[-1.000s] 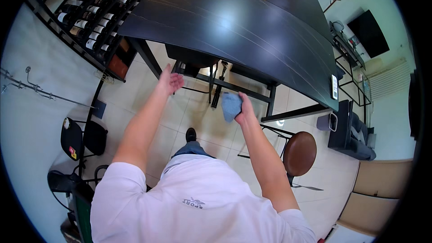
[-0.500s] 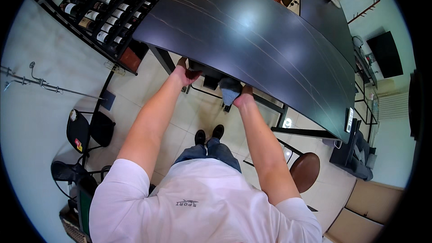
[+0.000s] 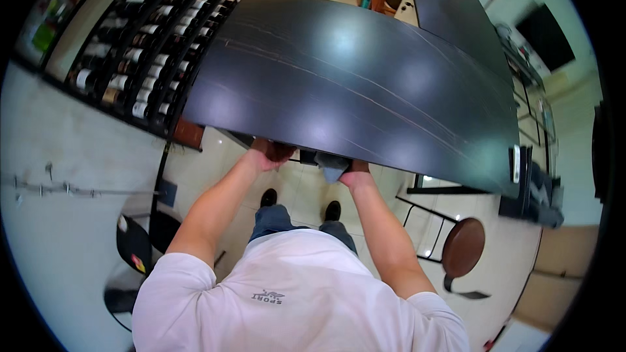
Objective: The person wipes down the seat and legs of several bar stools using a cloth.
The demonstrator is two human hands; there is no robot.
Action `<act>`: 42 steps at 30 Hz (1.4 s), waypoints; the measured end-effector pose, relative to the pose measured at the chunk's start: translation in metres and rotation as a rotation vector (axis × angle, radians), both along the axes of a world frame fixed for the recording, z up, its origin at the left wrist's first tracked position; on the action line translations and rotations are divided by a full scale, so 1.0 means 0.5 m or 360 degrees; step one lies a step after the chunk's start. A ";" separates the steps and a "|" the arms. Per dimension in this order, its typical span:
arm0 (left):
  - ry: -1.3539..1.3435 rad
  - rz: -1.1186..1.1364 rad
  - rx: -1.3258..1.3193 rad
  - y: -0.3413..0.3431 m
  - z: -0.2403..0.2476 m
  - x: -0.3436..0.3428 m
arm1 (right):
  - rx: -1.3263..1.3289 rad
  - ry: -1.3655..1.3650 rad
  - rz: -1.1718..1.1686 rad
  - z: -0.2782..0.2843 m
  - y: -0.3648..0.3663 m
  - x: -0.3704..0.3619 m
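Observation:
Both my hands reach under the near edge of a dark table [image 3: 352,78] with a glossy top and thin pale veins. My left hand [image 3: 268,155] is closed on the table's underside near its left part, the fingertips hidden beneath the top. Farther right, my right hand [image 3: 356,175] is also under the edge, its fingers mostly covered by the tabletop. A grey-blue cloth [image 3: 333,168] hangs down beside that hand and appears gripped in it. The exact finger hold is hidden.
At the left stands a black rack [image 3: 147,58] full of wine bottles, close to the table's corner. A brown round stool [image 3: 463,248] is at the right. Black chairs [image 3: 135,244] stand by the left wall. Behind the table is a second dark counter [image 3: 450,16].
The tabletop's near edge is closer to my body and its left corner nearer the rack's base. My feet are farther apart. Both hands stay under the edge, the cloth still beside the right.

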State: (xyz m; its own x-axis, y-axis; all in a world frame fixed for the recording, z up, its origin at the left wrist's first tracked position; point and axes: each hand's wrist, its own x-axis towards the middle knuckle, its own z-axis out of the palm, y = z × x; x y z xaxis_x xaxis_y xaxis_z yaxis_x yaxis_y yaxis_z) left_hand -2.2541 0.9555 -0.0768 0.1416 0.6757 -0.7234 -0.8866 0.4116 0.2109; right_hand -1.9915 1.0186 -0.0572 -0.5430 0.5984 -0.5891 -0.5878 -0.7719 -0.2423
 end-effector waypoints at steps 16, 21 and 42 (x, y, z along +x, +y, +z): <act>-0.0424 -0.1124 -0.0031 -0.168 -0.069 -0.063 | -0.0105 -0.0806 -0.0667 0.018 -0.272 -0.032; -0.0328 -0.1316 -0.0121 -0.205 -0.065 -0.062 | 0.0045 -0.1127 -0.0571 -0.042 -0.346 -0.078; 0.0437 -0.0475 0.0483 0.163 -0.305 -0.137 | -0.0113 -0.1503 -0.1104 -0.072 -0.508 -0.096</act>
State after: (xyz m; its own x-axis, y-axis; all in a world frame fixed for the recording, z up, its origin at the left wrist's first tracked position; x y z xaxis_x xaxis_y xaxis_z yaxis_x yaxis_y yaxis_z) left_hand -2.3226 1.0369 -0.2295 0.1929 0.8202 -0.5386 -0.6346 0.5229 0.5690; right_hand -2.0396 0.7648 -0.0931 0.5569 0.5438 -0.6278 -0.4978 -0.3865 -0.7764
